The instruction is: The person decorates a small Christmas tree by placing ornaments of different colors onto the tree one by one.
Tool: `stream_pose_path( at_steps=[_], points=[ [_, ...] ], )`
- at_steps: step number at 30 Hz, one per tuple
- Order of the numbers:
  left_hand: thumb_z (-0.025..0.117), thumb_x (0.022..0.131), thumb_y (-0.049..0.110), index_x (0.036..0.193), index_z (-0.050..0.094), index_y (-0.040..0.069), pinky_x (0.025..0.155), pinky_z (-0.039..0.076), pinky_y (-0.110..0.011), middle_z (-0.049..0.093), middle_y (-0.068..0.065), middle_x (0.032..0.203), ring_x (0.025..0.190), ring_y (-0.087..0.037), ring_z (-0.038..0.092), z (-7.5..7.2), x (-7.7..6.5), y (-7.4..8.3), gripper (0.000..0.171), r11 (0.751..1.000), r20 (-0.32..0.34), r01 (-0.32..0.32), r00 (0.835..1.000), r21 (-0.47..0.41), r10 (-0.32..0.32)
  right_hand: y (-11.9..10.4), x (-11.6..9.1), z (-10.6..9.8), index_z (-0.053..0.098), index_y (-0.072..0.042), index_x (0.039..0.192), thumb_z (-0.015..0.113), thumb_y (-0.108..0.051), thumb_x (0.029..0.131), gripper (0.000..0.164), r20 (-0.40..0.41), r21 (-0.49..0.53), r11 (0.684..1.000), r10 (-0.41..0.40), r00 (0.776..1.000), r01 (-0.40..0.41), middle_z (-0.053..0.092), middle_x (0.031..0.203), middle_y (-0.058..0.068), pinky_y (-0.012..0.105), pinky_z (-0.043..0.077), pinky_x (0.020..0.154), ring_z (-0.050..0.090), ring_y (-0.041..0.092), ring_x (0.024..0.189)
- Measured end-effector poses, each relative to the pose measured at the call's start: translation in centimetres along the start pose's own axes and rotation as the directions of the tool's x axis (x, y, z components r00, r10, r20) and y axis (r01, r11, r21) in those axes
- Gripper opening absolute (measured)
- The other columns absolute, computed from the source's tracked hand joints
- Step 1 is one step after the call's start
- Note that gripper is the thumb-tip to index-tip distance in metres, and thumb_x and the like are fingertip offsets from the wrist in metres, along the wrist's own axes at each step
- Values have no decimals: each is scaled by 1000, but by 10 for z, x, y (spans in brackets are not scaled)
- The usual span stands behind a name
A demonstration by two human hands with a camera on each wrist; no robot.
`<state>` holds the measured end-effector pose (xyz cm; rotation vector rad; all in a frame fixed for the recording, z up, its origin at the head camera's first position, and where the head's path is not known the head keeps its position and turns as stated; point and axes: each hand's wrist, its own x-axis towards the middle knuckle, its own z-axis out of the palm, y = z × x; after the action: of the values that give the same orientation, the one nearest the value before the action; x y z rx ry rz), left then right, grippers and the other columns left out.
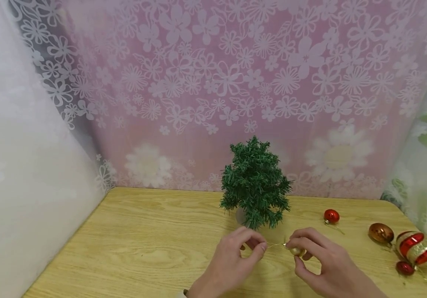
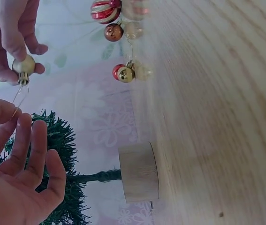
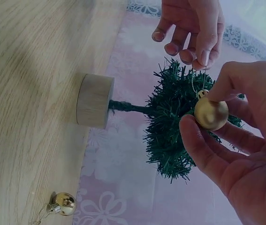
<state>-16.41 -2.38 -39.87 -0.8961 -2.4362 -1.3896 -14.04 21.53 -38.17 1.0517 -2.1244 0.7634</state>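
Between my two hands a matte gold bauble [image 1: 297,251] is held up in front of a small artificial Christmas tree [image 1: 255,182]. My right hand [image 1: 329,258] grips the ball between thumb and fingers, its metal cap [image 3: 202,94] turned toward the left hand. Thumb and forefinger of my left hand [image 1: 233,256] pinch the end of the thin gold loop [image 2: 20,99], which is drawn out from the cap. Behind the hands, the tree stands upright on a round wooden base [image 3: 95,101], mostly hidden by branches in the head view.
To the right on the wooden table [image 1: 131,231] lie a red bauble [image 1: 331,216], a copper one [image 1: 381,233], a large red-and-gold striped one [image 1: 422,249] and a small red one [image 1: 405,268]. Another gold bauble [image 3: 66,204] shows in the right wrist view. A flowered curtain [image 1: 198,82] hangs behind.
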Motion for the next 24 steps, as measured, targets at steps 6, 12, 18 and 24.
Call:
stream_pose_path(
  at_steps=[6, 12, 18, 24],
  points=[
    [62, 103, 29, 101, 73, 23, 75, 49, -16, 69, 12, 95, 84, 10, 57, -1, 0, -1, 13, 1000, 5, -20, 1000, -18, 20, -1, 1, 0, 63, -22, 98, 62, -33, 102, 12, 10, 26, 998, 58, 998, -58, 61, 92, -12, 5, 41, 59, 50, -9, 69],
    [61, 104, 33, 103, 74, 22, 79, 53, -22, 68, 9, 101, 88, 5, 59, -4, -2, -1, 17, 990, 19, 27, 1000, -139, -25, -1, 1, 1, 61, -21, 96, 74, -19, 95, 13, 48, 45, 997, 66, 997, -68, 62, 81, -16, 6, 42, 56, 53, -10, 67],
    [61, 104, 36, 106, 73, 24, 83, 55, -22, 68, 3, 106, 91, 1, 61, -8, -3, 0, 18, 956, 76, 94, 994, -279, -75, -2, 3, 4, 66, -22, 106, 82, 0, 82, 37, 87, 58, 996, 62, 994, -68, 68, 84, -13, 5, 42, 56, 57, -10, 69],
    [61, 104, 35, 108, 73, 18, 83, 55, -23, 68, -2, 107, 91, 0, 62, -11, -3, 0, 22, 926, 135, 133, 987, -353, -90, 0, 4, 6, 70, -19, 105, 71, -15, 97, 10, 95, 75, 997, -12, 995, 5, 68, 84, -10, 4, 41, 59, 55, -9, 68]
  ],
)
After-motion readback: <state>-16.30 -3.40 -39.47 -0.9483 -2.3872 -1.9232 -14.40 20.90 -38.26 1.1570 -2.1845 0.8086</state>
